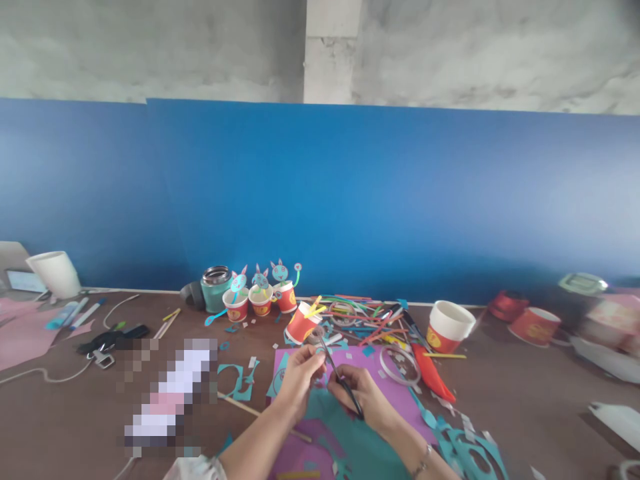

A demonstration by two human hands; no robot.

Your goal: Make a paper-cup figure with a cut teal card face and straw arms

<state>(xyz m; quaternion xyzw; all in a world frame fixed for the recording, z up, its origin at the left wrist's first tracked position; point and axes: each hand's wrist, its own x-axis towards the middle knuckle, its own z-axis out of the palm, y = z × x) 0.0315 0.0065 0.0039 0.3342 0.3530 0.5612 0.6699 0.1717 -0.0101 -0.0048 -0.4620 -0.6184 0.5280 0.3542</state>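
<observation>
Over the purple paper [400, 393], my right hand [365, 393] grips a pair of scissors [334, 365] with dark handles, the blades pointing up and to the left. My left hand [300, 380] is closed in a pinch beside the blades; what lies between its fingertips is too small to make out. Under both wrists spreads a teal paper sheet [355, 433]. Just beyond the hands a red paper cup [300, 323] leans over, with yellow strips at its rim. Behind it, several cups [236, 305] carry blue paper animal faces [280, 271].
Pipe cleaners [385, 327] lie heaped behind my hands, near a roll of clear tape [399, 365]. Cut teal scraps [467, 447] litter the right front. A thermos [215, 290] stands back left, stacked cups [450, 327] back right. A pixelated object [173, 393] lies left.
</observation>
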